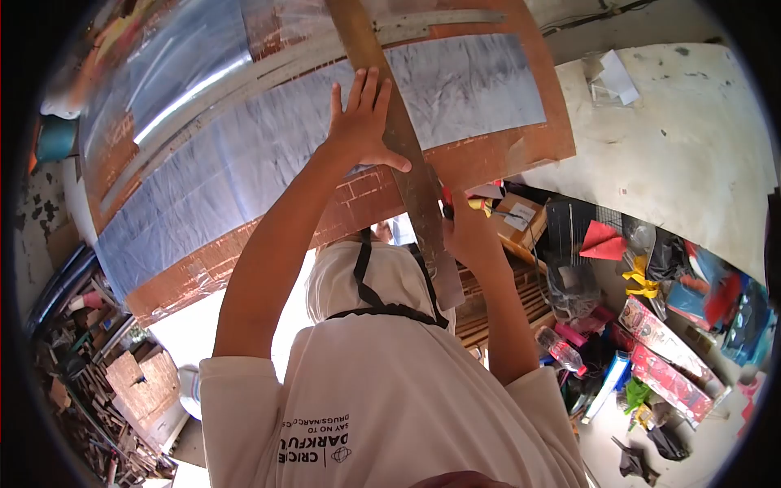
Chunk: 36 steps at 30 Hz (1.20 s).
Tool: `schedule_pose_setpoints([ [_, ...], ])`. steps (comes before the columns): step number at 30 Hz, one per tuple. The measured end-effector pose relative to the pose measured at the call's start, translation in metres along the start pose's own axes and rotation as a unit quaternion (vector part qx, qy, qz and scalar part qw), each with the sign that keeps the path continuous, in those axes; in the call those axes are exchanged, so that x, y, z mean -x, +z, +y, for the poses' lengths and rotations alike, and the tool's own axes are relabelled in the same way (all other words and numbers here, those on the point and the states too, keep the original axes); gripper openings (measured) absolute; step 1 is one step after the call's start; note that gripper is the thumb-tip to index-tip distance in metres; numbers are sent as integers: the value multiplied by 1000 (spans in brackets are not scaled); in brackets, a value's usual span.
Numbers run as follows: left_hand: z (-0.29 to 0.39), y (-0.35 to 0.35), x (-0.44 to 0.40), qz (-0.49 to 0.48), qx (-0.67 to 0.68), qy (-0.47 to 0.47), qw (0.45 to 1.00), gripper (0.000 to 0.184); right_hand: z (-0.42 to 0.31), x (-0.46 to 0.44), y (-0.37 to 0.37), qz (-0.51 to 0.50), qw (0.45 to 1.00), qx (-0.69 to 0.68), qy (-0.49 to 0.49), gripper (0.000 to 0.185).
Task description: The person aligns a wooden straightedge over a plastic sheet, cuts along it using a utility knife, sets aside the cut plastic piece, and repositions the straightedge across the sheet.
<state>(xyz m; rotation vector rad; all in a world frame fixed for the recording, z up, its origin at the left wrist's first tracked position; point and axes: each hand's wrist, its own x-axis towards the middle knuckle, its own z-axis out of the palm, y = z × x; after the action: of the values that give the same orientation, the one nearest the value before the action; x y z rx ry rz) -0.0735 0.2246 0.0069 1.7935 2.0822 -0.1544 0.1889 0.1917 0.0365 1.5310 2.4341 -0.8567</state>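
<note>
A long brown strip (374, 57) lies across a grey plastic-like sheet (244, 167) on a reddish-brown board (342, 203). My left hand (358, 122) presses on the strip with its fingers spread, the thumb lying over the strip. On the strip's other side, near the board's front edge, my right hand (465, 228) is closed round a small red and black tool (447, 203), most of it hidden by the fingers. The strip's lower end sticks out past the board's edge, in front of my shirt.
A pale panel (675, 138) stands at the right. Below it is a pile of mixed items with a plastic bottle (560, 350) and flat boxes (671, 374). Wood scraps (142, 386) lie at the lower left. A teal container (57, 138) is at the far left.
</note>
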Motion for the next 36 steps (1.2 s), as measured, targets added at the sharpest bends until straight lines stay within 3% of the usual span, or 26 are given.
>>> schedule_pose_setpoints([
  [3, 1, -2, 2, -11, -1, -3, 1000, 159, 20, 26, 5, 78, 988, -111, -77, 31],
  [5, 1, -1, 1, -11, -6, -2, 1000, 160, 31, 43, 15, 63, 922, -368, 100, 24],
  [7, 0, 1, 0, -6, -2, 1, 1000, 158, 48, 51, 37, 96, 911, -386, 109, 25],
  [9, -1, 3, 0, -2, -7, 7, 1000, 158, 60, 55, 57, 188, 942, -275, 32, 23],
  [10, -3, 3, 0, -2, -4, 10, 1000, 158, 66, 52, 68, 184, 916, -357, -5, 22],
  [13, -9, 6, 1, 18, 17, 28, 999, 155, 77, 41, 84, 143, 898, -410, -69, 22],
  [17, -19, 24, 7, 75, 87, 52, 992, 147, 76, 38, 97, 113, 887, -448, 5, 27],
  [20, -17, 41, 23, 110, 128, 45, 985, 131, 67, 47, 101, 184, 896, -402, 35, 28],
  [23, -12, 61, 47, 148, 184, 54, 970, 115, 70, 65, 103, 171, 907, -375, 86, 25],
  [25, 2, 71, 70, 193, 345, 54, 917, 98, 73, 80, 110, 220, 901, -367, 76, 20],
  [26, 15, 76, 85, 239, 464, 46, 852, 85, 76, 88, 110, 224, 908, -344, 87, 21],
  [27, 24, 85, 92, 244, 464, 42, 851, 85, 78, 96, 106, 228, 914, -321, 99, 23],
  [29, 39, 107, 100, 289, 617, -42, 731, 74, 80, 109, 99, 230, 922, -297, 100, 29],
  [30, 51, 106, 110, 294, 617, -47, 729, 74, 82, 114, 98, 243, 923, -284, 97, 30],
  [32, 76, 97, 129, 182, 748, -134, 625, 60, 82, 128, 87, 235, 931, -263, 93, 34],
  [33, 84, 100, 130, 191, 748, -139, 620, 60, 87, 132, 89, 229, 934, -261, 84, 34],
  [35, 99, 104, 126, 67, 836, -139, 526, 46, 96, 138, 95, 289, 925, -234, 76, 34],
  [36, 107, 96, 126, 56, 844, -139, 515, 47, 93, 144, 87, 287, 928, -225, 69, 33],
])
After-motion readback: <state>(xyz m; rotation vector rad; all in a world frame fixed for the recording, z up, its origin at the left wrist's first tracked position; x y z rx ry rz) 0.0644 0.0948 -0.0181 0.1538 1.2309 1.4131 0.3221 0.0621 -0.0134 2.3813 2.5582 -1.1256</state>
